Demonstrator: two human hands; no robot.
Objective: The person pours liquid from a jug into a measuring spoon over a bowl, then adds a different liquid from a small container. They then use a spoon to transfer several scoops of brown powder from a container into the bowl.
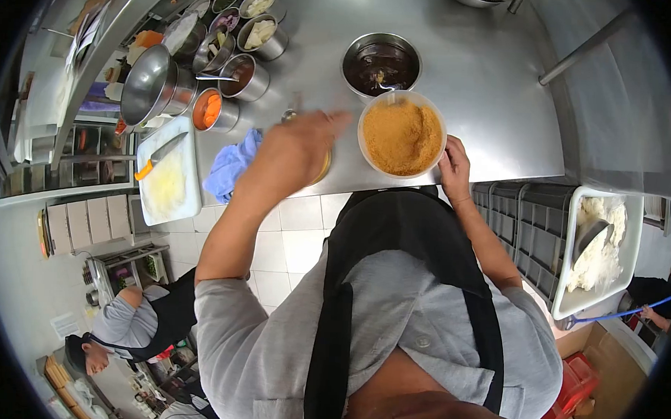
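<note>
My right hand [455,168] grips the side of a round clear plastic tub [363,139], at the table's front edge. Coarse orange-brown powder [404,135] fills much of the tub, with a hollow in it. Just beyond the tub stands a steel bowl [344,69] of dark brown sauce [383,62]; the tub overlaps its near rim. My left hand [297,149] is left of the tub, over the table, its fingers pointing toward the tub and smeared by motion. Beneath it a yellowish round rim [325,166] partly shows. A crumpled blue cloth [235,164] lies to its left.
Several steel pots of cut ingredients, including carrots [213,111], line the left back. A knife [167,148] rests on a white cutting board [185,195]. At right, a white tub [561,294] holds white food and a scoop [592,239]. Another person [140,317] stands lower left.
</note>
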